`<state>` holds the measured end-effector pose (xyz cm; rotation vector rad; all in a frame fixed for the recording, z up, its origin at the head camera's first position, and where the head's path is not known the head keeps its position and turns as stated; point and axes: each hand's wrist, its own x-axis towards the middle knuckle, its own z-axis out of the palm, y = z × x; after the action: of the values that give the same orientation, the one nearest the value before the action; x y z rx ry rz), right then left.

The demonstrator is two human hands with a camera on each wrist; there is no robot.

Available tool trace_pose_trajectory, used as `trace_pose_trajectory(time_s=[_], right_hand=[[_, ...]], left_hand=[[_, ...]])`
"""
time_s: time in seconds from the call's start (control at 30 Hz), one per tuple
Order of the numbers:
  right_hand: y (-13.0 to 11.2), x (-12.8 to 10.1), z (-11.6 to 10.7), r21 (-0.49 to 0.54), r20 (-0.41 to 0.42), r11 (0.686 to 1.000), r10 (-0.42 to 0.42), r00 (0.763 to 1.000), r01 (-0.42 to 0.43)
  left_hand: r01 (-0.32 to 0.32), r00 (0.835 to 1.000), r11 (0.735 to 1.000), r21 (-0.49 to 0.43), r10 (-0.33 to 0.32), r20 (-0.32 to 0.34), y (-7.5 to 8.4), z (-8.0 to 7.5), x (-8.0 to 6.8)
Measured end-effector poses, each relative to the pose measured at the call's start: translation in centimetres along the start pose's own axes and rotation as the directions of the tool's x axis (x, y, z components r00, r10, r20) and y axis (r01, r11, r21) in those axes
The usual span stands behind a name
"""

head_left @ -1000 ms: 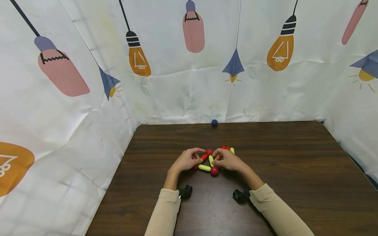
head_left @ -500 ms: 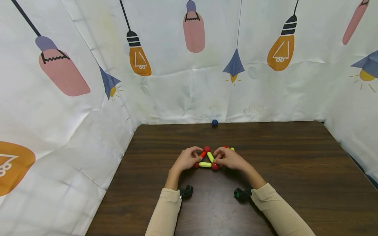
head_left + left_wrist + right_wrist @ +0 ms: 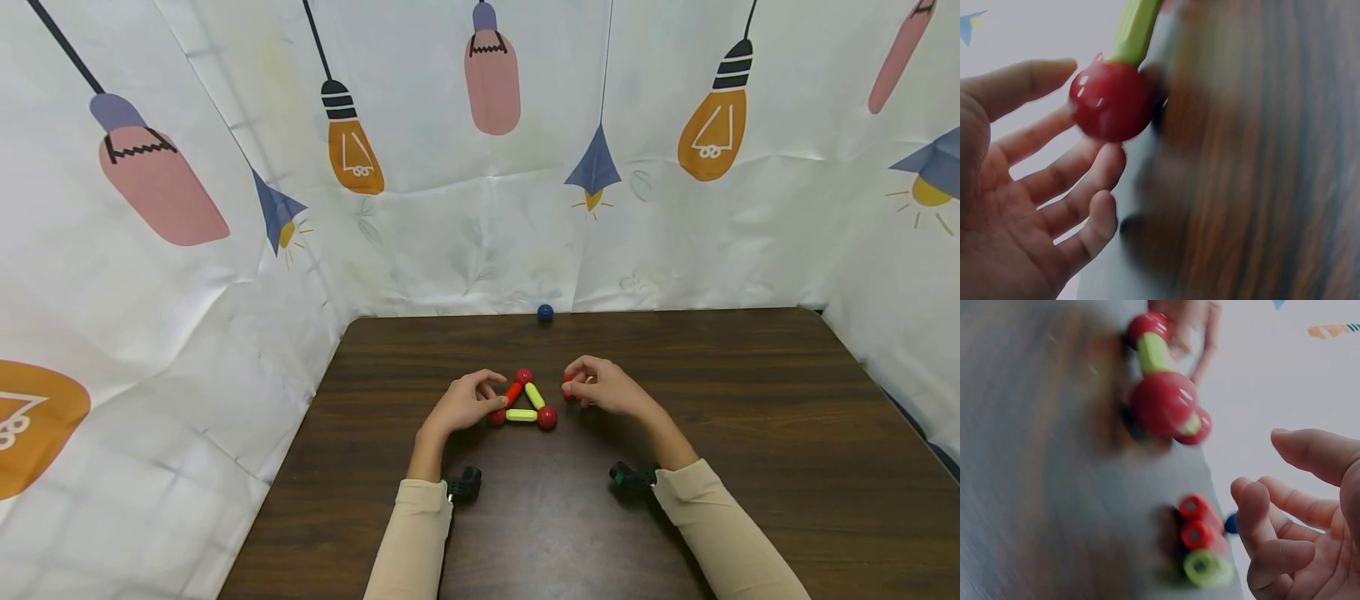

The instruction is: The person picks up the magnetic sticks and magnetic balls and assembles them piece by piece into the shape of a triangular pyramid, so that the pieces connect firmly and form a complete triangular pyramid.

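A triangle of toy balls and rods lies on the table, with red balls [image 3: 547, 417] at its corners. Two sides are yellow-green rods [image 3: 521, 415]; the third is a red rod [image 3: 513, 394]. My left hand [image 3: 465, 402] is at the triangle's left corner, fingers relaxed and spread beside a red ball [image 3: 1112, 102]; contact is unclear. My right hand [image 3: 611, 387] hovers over loose rods, partly hiding them. In the right wrist view, its thumb and fingers are apart, holding nothing, near two red rods [image 3: 1196, 534] and a yellow-green rod [image 3: 1205, 567] side by side.
A dark blue ball [image 3: 545, 312] sits at the far edge of the brown wooden table [image 3: 720, 400]. A white patterned curtain [image 3: 450, 233] hangs behind and along the sides.
The triangle has shifted slightly away from me and turned. My right hand has let go of its yellow-green rod and moved right to the loose rods. My left hand has drawn back slightly.
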<state>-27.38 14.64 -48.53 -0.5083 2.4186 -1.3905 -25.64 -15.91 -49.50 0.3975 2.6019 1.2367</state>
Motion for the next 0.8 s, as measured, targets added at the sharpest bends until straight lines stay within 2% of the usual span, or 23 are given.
trace_pose_trajectory(time_s=[0.2, 0.33, 0.6, 0.8], right_hand=[[1.2, -0.5, -2.4, 0.005, -0.074, 1.0, 0.008, 0.997, -0.008], [1.9, -0.6, -3.2, -0.013, -0.098, 1.0, 0.016, 0.995, -0.017], [3.0, -0.3, -2.9, -0.064, -0.047, 0.995, 0.073, 0.996, -0.076], [3.3, 0.0, -1.9, -0.105, -0.058, 0.99, 0.093, 0.994, -0.099]], left_hand=[[-0.029, 0.994, 0.998, -0.047, 0.034, 0.1, -0.7, -1.1, -0.4], [-0.024, 0.991, 0.998, -0.051, 0.03, 0.127, -0.9, -1.2, -0.5], [-0.033, 0.995, 0.999, -0.013, 0.034, 0.093, -0.7, -1.0, -0.5], [-0.025, 0.997, 1.0, -0.014, 0.026, 0.074, -0.4, -0.6, -0.4]])
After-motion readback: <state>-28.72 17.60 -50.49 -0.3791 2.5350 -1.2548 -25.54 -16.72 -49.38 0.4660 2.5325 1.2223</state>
